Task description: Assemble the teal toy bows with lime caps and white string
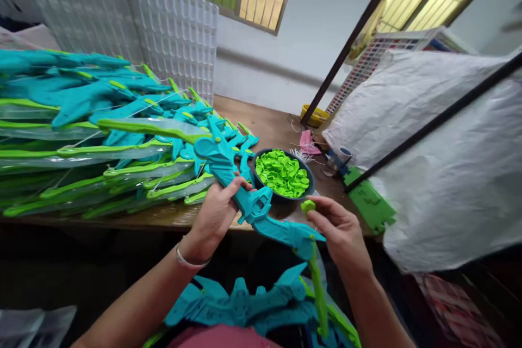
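Turquoise bow (pixel 246 204) gripped in left hand (pixel 218 206), green piece (pixel 308 206) pinched in right hand (pixel 338 223), apart — seemingly unfinished — a full bowl (pixel 311 176) of pieces (pixel 281 173) beyond, more bows (pixel 85 99) heaped left.

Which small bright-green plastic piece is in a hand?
The small bright-green plastic piece pinched between thumb and fingers of the right hand; the other loose green pieces lie heaped in the round dark bowl.

A bare brown wooden table (pixel 263 119) carries a round dark-grey bowl (pixel 311 174) of small lime-green plastic pieces (pixel 281 173); left of the bowl lies a heap of turquoise-and-lime bow-shaped plastic parts (pixel 81 100), beyond its right side a pink scrap (pixel 309 143), and farther beyond it a yellow basin (pixel 316 117)
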Tool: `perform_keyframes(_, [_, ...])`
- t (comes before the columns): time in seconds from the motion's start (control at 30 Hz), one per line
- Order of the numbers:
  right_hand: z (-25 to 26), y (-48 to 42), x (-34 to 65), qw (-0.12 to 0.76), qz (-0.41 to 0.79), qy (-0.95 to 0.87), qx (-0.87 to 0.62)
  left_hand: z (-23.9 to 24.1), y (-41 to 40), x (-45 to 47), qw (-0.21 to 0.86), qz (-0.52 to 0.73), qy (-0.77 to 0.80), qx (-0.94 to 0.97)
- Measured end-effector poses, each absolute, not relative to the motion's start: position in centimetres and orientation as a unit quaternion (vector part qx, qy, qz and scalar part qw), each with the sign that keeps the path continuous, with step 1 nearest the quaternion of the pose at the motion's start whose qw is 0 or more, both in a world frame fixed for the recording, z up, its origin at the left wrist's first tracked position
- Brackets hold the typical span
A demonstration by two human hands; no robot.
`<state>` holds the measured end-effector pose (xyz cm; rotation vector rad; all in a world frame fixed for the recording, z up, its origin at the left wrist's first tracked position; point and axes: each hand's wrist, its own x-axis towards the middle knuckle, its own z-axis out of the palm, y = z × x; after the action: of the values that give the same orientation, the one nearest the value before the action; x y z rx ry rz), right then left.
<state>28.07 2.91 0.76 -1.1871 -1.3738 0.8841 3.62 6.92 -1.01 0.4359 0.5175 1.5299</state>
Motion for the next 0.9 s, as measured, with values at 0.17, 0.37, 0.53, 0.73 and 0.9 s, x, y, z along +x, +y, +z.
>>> perform_keyframes(0.17, [-0.2, -1.4, 24.2, 0.539, 0.476, -0.533, -0.445, -2.4, 4.0, 5.5, 0.694, 0.661, 0.225, 0.177])
perform_keyframes(0.37, [-2.8, -3.0, 23.4, 0.555, 0.510, -0.472, -0.458, -3.7, 1.7, 6.4, 0.716, 0.633, 0.230, 0.186])
perform_keyframes(0.53, [-3.3, -3.8, 23.7, 0.576, 0.490, -0.453, -0.471, -4.0, 1.2, 7.0, 0.721, 0.629, 0.237, 0.169])
perform_keyframes(0.73, [-3.5, -4.8, 23.8, 0.574, 0.432, -0.478, -0.505, -4.6, 1.1, 7.4, 0.719, 0.637, 0.230, 0.158])
perform_keyframes(0.9, [-3.2, -6.0, 24.1, 0.549, 0.252, -0.597, -0.529, -5.1, 1.2, 7.1, 0.724, 0.636, 0.221, 0.148])
